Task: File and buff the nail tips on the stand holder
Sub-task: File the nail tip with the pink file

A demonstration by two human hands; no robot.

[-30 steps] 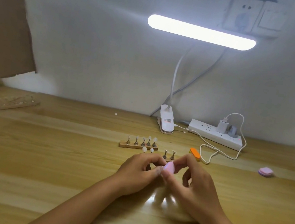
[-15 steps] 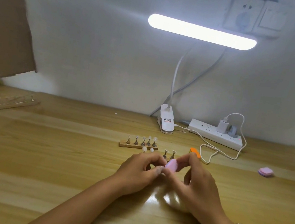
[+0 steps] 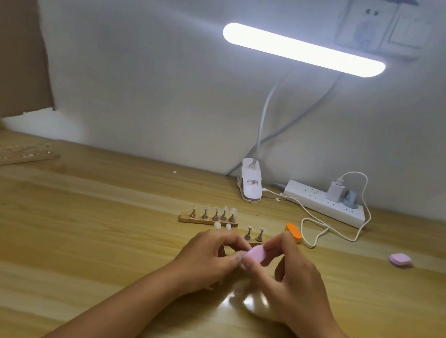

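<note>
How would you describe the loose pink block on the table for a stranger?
Find the white power strip by the wall. In front of it, further right, a small pink block lies on the wooden table. Unlike the pink buffer in the right hand, nothing touches it.

1. Pale pink rounded buffing block: I read it as one even pink.
2. Small orange foam block: bright, solid orange.
3. Square pink pad: pink face, lilac edge.
4. Tan wooden stand holder: silver metal pegs, milky white nail tips.
5. Light wooden table: honey yellow, banded paler and darker.
6. White plastic power strip, white clip lamp: both plain.
</note>
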